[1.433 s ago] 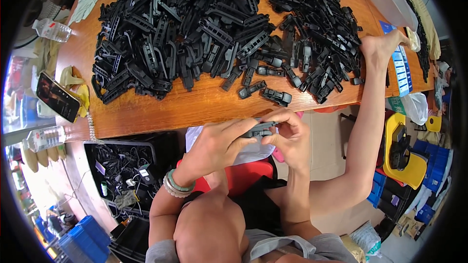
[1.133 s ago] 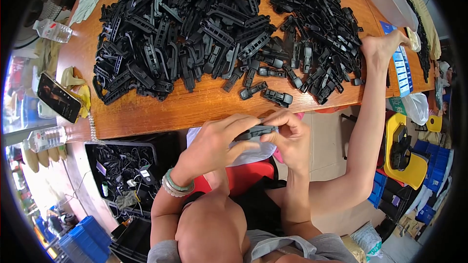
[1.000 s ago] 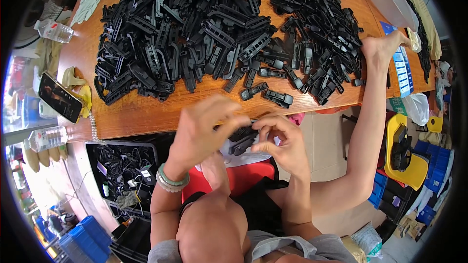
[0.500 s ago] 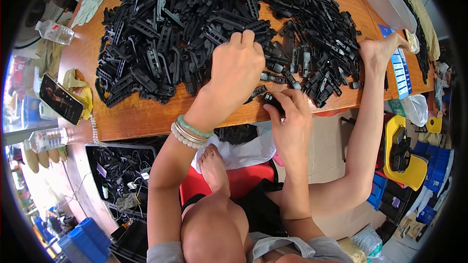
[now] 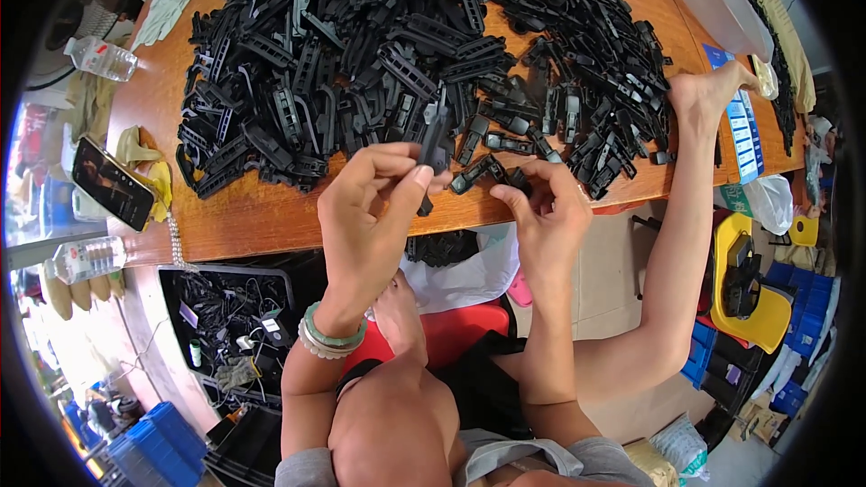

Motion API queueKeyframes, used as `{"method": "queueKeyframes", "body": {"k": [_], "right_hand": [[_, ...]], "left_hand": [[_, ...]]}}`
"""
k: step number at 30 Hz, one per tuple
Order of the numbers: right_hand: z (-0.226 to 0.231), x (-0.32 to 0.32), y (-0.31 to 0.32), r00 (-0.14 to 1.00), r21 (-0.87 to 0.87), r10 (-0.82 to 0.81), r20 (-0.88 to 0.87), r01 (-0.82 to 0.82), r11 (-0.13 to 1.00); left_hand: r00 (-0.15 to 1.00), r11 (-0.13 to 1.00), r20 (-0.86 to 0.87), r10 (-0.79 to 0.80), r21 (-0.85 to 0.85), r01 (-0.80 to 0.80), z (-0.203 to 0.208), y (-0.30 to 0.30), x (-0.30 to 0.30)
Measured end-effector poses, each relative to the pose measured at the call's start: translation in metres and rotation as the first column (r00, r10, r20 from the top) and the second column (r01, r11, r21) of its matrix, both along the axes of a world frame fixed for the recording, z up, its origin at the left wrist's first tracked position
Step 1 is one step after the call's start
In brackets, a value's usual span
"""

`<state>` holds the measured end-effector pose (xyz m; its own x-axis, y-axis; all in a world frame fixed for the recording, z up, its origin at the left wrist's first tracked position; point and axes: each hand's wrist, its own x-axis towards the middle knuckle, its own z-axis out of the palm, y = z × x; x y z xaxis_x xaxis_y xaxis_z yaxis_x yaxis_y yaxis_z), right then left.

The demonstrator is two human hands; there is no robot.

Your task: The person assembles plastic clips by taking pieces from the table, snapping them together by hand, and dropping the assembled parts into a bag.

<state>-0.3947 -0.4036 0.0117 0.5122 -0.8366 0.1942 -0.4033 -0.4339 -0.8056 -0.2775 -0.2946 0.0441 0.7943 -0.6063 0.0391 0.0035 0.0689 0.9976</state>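
My left hand (image 5: 370, 216) is closed, with a long black plastic part (image 5: 436, 137) pinched upright between thumb and fingers above the table's front edge. Beside it my right hand (image 5: 555, 216) is curled around a small black plastic piece (image 5: 519, 181), mostly hidden by the fingers. The two held parts are apart. Just between the hands, another small black piece (image 5: 476, 173) lies near the edge. Behind my left hand spreads a big heap of long black plastic parts (image 5: 289, 63). A heap of smaller black pieces (image 5: 600, 72) lies beyond my right hand.
The wooden table (image 5: 234, 225) carries a phone (image 5: 113, 182) at its left edge and a plastic bottle (image 5: 101, 59) farther back. My bare foot (image 5: 704, 95) rests on the right side by a blue printed sheet (image 5: 744, 135). A black bin (image 5: 225, 325) stands below at left.
My left hand has come back from the heap toward me, now with a long black part in it. My right hand has shifted slightly right and still holds the small piece.
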Motion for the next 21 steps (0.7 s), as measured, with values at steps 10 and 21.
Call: {"method": "queueKeyframes", "body": {"k": [10, 21], "right_hand": [[0.02, -0.036, 0.005, 0.88, 0.533, 0.106, 0.464, -0.372, 0.76], [0.015, -0.03, 0.018, 0.878, 0.152, 0.214, 0.428, -0.303, 0.941]], "left_hand": [[0.902, 0.947, -0.3, -0.309, -0.01, 0.321, -0.015, 0.01, -0.005], [0.888, 0.892, -0.233, -0.396, 0.132, 0.432, -0.006, 0.008, -0.009]]}}
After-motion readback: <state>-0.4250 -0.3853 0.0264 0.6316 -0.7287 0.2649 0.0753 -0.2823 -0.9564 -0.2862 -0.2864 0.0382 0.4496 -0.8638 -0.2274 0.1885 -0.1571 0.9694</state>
